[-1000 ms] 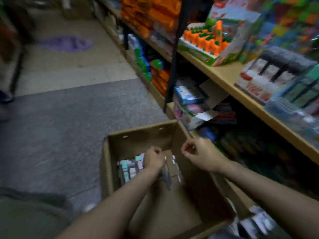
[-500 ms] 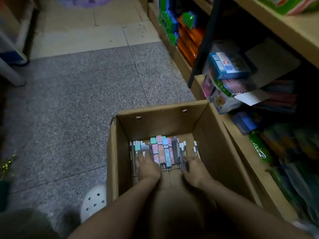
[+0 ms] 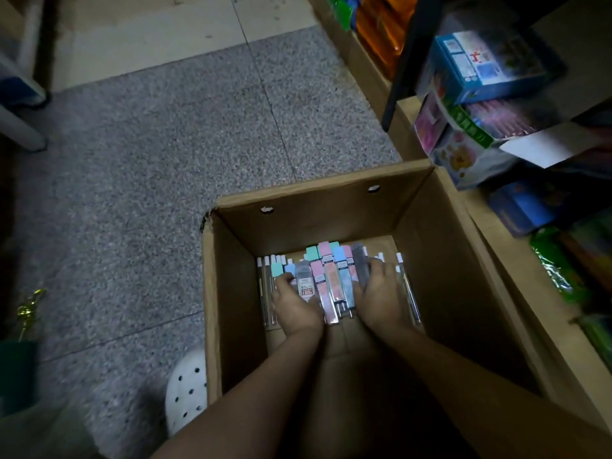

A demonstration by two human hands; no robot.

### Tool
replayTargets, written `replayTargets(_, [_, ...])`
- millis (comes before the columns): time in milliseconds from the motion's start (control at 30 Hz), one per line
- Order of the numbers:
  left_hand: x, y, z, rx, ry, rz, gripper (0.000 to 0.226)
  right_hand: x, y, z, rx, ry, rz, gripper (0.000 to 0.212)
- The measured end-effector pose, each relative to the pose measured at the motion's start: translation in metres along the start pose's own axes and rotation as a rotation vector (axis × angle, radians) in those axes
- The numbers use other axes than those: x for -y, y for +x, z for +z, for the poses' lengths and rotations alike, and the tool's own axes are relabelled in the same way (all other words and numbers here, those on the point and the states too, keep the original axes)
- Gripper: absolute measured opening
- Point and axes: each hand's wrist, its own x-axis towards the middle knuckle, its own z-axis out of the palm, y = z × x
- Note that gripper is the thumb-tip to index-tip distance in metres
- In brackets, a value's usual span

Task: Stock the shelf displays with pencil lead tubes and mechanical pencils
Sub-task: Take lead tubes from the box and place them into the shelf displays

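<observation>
Pastel lead tubes (image 3: pixel 326 283) seemingly between both hands.

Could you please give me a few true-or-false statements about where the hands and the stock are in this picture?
1. Both hands are inside the cardboard box. True.
2. The lead tubes lie on a shelf. False: they lie at the bottom of the box.
3. The left hand and right hand flank the bundle of tubes. True.
4. The box stands on a table. False: it stands on the speckled floor, beside the shelving.
5. A white perforated shoe shows left of the box. True.
</observation>
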Motion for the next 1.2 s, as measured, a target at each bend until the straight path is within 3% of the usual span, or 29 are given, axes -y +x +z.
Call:
replayTargets(167, [0.002,-0.002,0.01,0.09,0.092,0.0,0.017,-0.003,0.003,0.007,0.019,-0.153,-0.048,0.046])
replayTargets(300, [0.005,-0.003,0.011,0.127,0.073,-0.037,0.017,-0.002,0.007,0.013,0.03,-0.048,0.039,0.04])
replayTargets(467, [0.008,0.004,0.005,0.128,-0.038,-0.117,0.024,0.001,0.005,0.01,0.04,0.23,0.109,0.014])
replayTargets(633, [-0.009,-0.012,0.002,0.315,-0.381,-0.22,0.014,-0.005,-0.014,-0.014,-0.015,0.435,0.18,0.022])
replayTargets(700, [-0.019,-0.023,-0.003,0.422,-0.365,-0.149,0.017,-0.008,-0.025,-0.036,0.018,0.531,0.195,0.047])
replayTargets(767, [-0.038,-0.034,-0.018,0.545,-0.315,-0.034,0.032,-0.009,-0.037,-0.068,0.103,0.553,0.089,0.075])
replayTargets(833, [-0.067,-0.045,-0.042,0.685,-0.265,0.126,0.052,-0.004,-0.049,-0.11,0.18,0.561,-0.045,0.088])
replayTargets(900, [-0.106,-0.06,-0.071,0.802,-0.112,0.326,0.066,0.005,-0.064,-0.158,0.168,0.51,-0.124,0.08])
replayTargets(1033, [-0.187,-0.104,-0.119,1.011,0.148,0.637,0.065,0.018,-0.107,-0.25,-0.06,0.353,-0.215,0.068])
replayTargets(1200, [-0.246,-0.168,-0.14,1.161,0.008,0.865,0.063,0.007,-0.164,-0.325,-0.328,0.446,-0.241,0.06])
